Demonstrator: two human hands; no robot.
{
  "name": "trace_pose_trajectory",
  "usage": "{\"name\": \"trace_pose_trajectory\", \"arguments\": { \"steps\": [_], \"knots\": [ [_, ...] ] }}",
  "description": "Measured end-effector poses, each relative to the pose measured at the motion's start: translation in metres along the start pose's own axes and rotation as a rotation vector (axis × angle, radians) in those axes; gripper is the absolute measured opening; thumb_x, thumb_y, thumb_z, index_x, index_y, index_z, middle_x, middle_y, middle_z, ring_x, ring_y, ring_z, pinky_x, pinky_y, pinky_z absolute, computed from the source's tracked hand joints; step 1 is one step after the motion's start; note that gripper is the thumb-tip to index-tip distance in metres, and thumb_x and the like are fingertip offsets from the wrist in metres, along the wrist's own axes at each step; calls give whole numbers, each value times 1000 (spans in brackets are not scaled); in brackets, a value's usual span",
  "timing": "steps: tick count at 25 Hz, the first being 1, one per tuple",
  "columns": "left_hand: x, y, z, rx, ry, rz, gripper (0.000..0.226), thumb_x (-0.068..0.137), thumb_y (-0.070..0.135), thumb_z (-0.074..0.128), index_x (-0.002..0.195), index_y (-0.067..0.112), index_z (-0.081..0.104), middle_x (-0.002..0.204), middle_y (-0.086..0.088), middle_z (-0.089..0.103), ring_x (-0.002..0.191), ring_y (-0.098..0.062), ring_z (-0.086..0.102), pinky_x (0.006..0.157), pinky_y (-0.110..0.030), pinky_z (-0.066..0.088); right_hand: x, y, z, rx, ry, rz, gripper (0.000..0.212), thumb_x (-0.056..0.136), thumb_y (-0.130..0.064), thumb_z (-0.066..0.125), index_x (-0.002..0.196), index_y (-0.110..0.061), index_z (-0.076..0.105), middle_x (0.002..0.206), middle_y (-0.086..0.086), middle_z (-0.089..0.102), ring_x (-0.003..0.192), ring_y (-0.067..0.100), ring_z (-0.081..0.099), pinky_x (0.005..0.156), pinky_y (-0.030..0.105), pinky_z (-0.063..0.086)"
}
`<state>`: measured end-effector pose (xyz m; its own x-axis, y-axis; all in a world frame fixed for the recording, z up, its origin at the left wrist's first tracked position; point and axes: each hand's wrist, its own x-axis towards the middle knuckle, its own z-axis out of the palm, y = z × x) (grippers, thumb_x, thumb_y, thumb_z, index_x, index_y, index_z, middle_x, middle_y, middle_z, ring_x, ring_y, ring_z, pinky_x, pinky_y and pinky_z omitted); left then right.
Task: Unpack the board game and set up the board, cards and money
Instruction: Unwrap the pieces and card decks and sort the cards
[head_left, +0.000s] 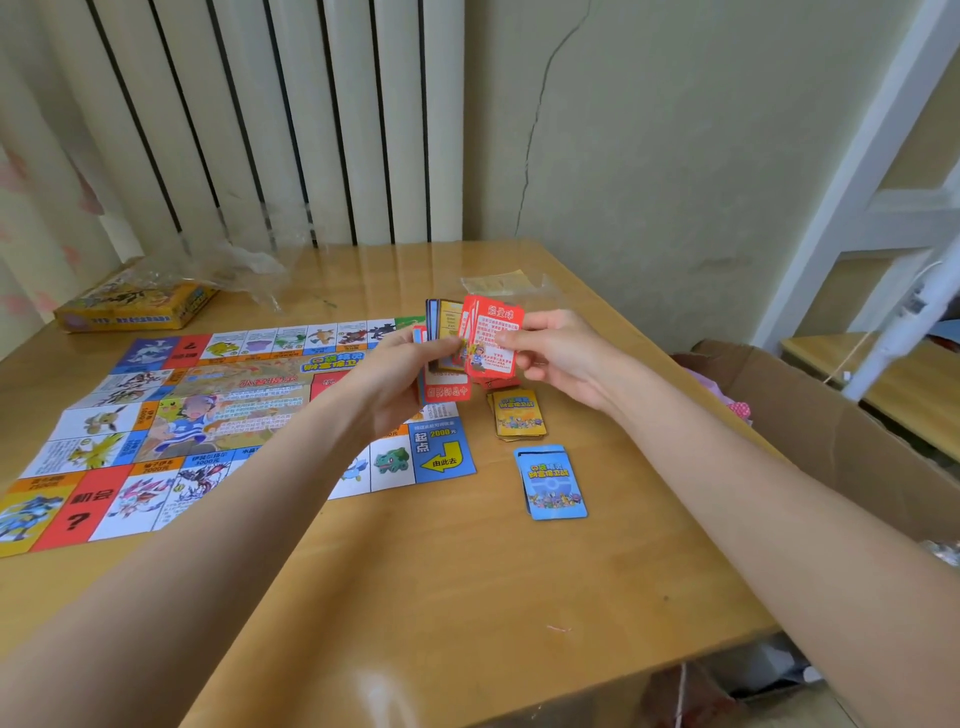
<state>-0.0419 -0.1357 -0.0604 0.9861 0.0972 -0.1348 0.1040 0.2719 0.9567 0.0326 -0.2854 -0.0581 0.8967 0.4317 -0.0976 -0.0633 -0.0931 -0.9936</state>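
Both hands pinch cards: left hand fans a mixed stack, right hand a red card; board partly hidden.

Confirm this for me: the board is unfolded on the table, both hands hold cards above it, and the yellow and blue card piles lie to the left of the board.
One detail is wrong. In the head view the yellow pile and blue pile lie to the right of the board, not the left. The board is unfolded on the table, and the left hand and right hand do hold cards.
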Motion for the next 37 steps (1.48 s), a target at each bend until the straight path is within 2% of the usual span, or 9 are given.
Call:
{"name": "trace_pose_trajectory", "arguments": {
  "steps": [5, 11, 16, 19, 22, 27, 31, 35, 37],
  "knots": [
    [14, 5, -5, -72, 115, 22, 11, 94, 3, 49, 99, 7, 58, 82, -9, 69, 62, -16, 68, 52, -25, 56, 19, -18, -3, 28, 128, -13, 11, 89, 0, 54, 81, -8, 56, 53, 0, 56, 37, 3, 42, 35, 14, 30],
    [33, 6, -18, -15, 180, -117, 5, 94, 3, 49, 95, 5, 53, 82, -12, 63, 47, -13, 65, 45, -24, 54, 54, -16, -14, -618, 127, 173, 17, 88, 0, 55, 76, -7, 46, 61, 7, 45, 49, 12, 38, 37, 18, 30],
    [57, 7, -4, 91, 131, -220, 12, 96, 5, 45, 85, 5, 50, 77, -11, 59, 43, -14, 62, 44, -24, 51, 73, 1, 12, -963, 114, 142, 21, 88, -9, 57, 75, -8, 41, 70, 7, 46, 62, 20, 45, 47, 25, 32],
    [65, 7, 3, 178, 99, -267, 15, 97, 7, 45, 83, 5, 50, 78, -12, 59, 55, -18, 62, 52, -29, 53, 73, 6, 20, -1174, 164, 62, 15, 89, -15, 59, 79, -7, 51, 95, 12, 58, 84, 26, 50, 64, 27, 38],
    [70, 10, 2, 207, 101, -286, 16, 96, 6, 46, 81, 4, 49, 78, -13, 59, 65, -21, 58, 67, -35, 50, 74, 7, 21, -1106, 177, 62, 10, 88, -14, 59, 88, -4, 58, 88, 9, 56, 88, 29, 55, 61, 26, 39],
    [74, 17, -12, 185, 130, -255, 17, 96, 7, 45, 80, 5, 51, 60, -10, 64, 41, -16, 62, 59, -32, 51, 80, -15, 8, -542, 232, 62, 19, 81, -4, 66, 98, 1, 61, 84, 11, 60, 68, 22, 54, 51, 26, 39],
    [72, 15, -16, 132, 131, -279, 14, 97, 7, 44, 84, 3, 49, 75, -14, 61, 43, -20, 63, 46, -28, 53, 73, -19, 18, -1119, 241, -41, 16, 82, -4, 57, 67, -9, 52, 69, 7, 49, 77, 26, 49, 51, 25, 33],
    [74, 9, -14, 103, 134, -300, 8, 97, 7, 45, 95, 2, 51, 84, -15, 60, 70, -23, 59, 67, -35, 50, 72, 8, 43, -1289, 78, -81, 15, 86, -11, 59, 99, -6, 62, 98, 13, 61, 94, 32, 60, 67, 28, 41],
    [74, 8, -17, 101, 140, -306, 8, 96, 7, 45, 95, 2, 50, 85, -15, 60, 72, -24, 59, 70, -36, 50, 74, 10, 39, -1218, -3, -24, 9, 86, -17, 60, 88, -8, 62, 83, 9, 59, 76, 25, 58, 62, 26, 43]
  ]
}}
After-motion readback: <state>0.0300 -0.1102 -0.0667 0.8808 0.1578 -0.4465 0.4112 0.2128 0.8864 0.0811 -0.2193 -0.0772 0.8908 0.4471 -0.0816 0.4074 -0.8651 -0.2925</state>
